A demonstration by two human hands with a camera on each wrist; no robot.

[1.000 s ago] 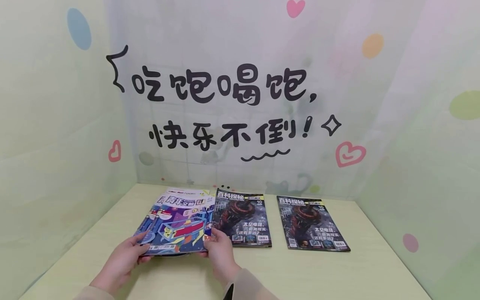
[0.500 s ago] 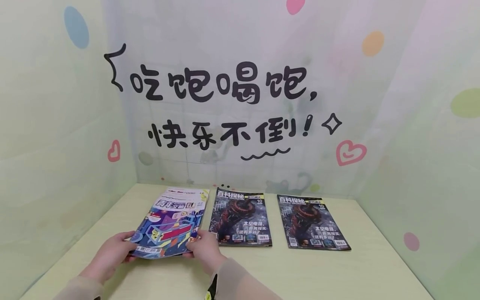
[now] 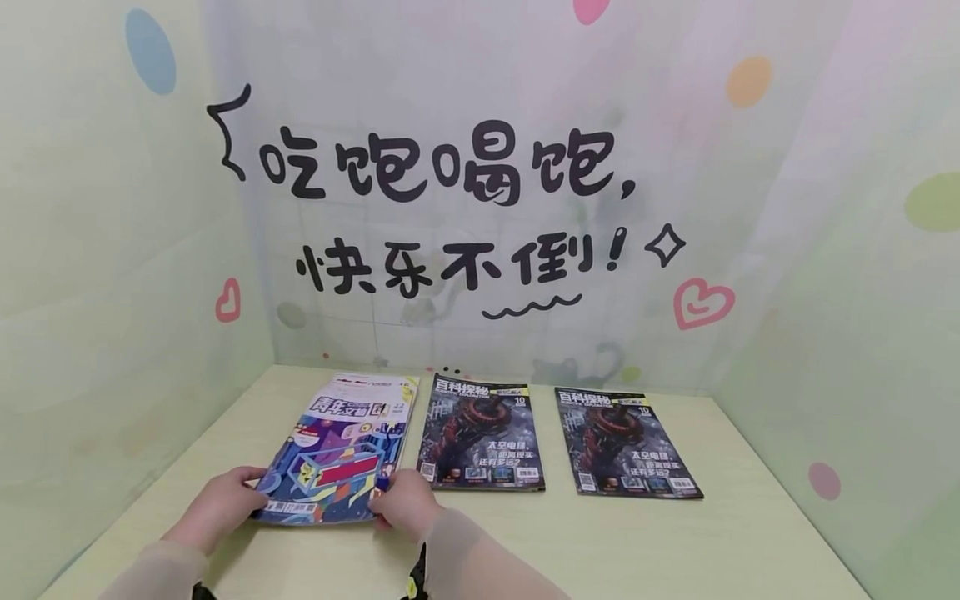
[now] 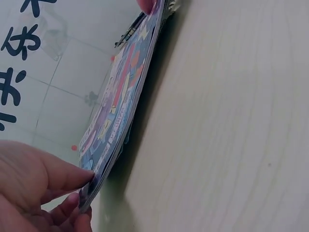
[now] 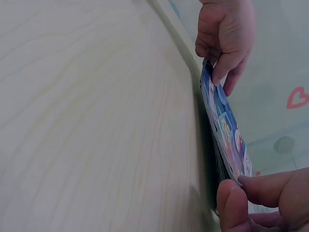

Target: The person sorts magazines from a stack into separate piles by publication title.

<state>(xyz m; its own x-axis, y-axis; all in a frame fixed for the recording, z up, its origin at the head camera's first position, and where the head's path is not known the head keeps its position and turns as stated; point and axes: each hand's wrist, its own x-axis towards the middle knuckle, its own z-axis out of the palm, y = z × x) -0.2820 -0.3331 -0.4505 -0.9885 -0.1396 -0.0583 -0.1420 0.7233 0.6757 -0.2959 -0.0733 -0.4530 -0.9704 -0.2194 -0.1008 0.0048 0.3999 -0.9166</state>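
Observation:
A purple and blue magazine (image 3: 330,458) with a white title band lies over other magazines at the left of the table. My left hand (image 3: 221,504) pinches its near left corner, thumb on the cover and fingers beneath, as the left wrist view shows. My right hand (image 3: 408,504) pinches the near right edge with the thumb on top. In the right wrist view the near edge of the magazine (image 5: 224,125) is raised, with dark pages of what lies under it showing below. The top strip of another magazine (image 3: 371,384) sticks out behind it.
Right of the stack lies a dark magazine (image 3: 483,437) with a red machine on its cover. A matching magazine (image 3: 626,446) lies farther right. The pale wooden table (image 3: 600,550) is bounded by printed fabric walls (image 3: 480,67) at the back and sides.
Both hands have moved left and slightly nearer with the purple magazine. It now covers the similar purple one that showed at its left, and the dark magazine beside it shows fully.

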